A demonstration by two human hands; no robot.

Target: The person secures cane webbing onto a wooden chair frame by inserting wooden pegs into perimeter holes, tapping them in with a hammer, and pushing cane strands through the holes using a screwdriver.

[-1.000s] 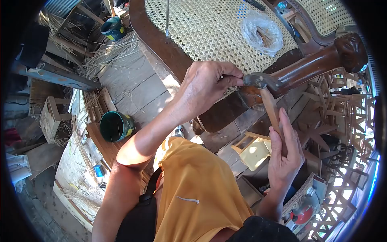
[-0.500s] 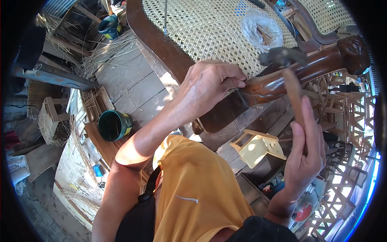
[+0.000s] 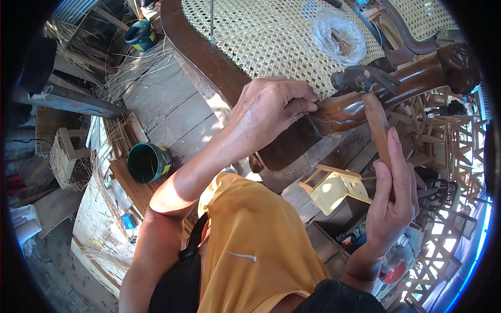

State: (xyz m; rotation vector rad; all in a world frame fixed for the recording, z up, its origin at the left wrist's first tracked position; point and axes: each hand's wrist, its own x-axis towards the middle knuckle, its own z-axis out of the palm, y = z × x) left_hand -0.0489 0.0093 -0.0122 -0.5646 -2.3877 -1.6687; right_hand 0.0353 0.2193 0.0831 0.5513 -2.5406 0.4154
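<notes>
My right hand (image 3: 391, 203) grips the wooden handle of a claw hammer (image 3: 378, 125). Its dark metal head is raised in front of the carved, polished armrest post (image 3: 347, 110). At the corner where woven cane seat (image 3: 271, 44) meets the brown wooden frame (image 3: 214, 70), my left hand (image 3: 271, 104) is closed, thumb and forefinger pinched together beside the post. Whatever lies between those fingertips is hidden or too small to make out.
A clear plastic bag (image 3: 339, 39) with thin wooden pieces rests on the cane. Below the frame stands a small pale wooden stool (image 3: 334, 190). Dark green buckets (image 3: 150, 163) and loose cane strips (image 3: 141, 68) are at left; stacked wooden frames (image 3: 449, 135) are at right.
The hammer, blurred by motion earlier, has shifted slightly left and its head now shows sharply. My left hand keeps its pinch at the same corner.
</notes>
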